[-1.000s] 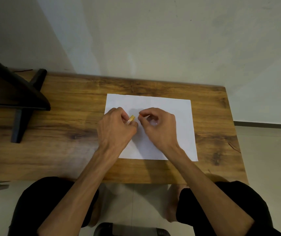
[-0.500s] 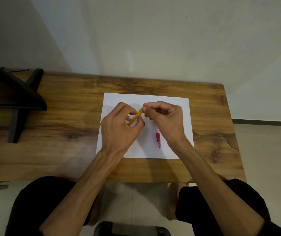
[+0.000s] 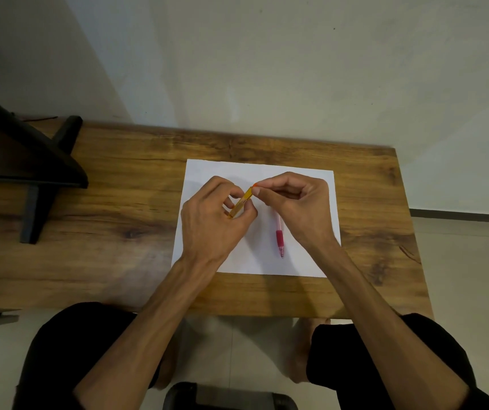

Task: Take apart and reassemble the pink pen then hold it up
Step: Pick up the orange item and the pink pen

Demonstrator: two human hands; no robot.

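A pink pen lies on the white paper, its tip toward me and its far end hidden under my right hand. My left hand grips a yellow-orange pen by its barrel, slanted up to the right above the paper. My right hand pinches the orange end of that yellow pen between thumb and forefinger. Both hands hover over the middle of the sheet, and neither one touches the pink pen.
The paper lies on a wooden table against a pale wall. A dark stand or shelf occupies the table's left end. My knees in black trousers sit below the table's near edge.
The hands rose and spread slightly, uncovering the pink pen on the paper. More of the yellow pen now shows between the two hands.
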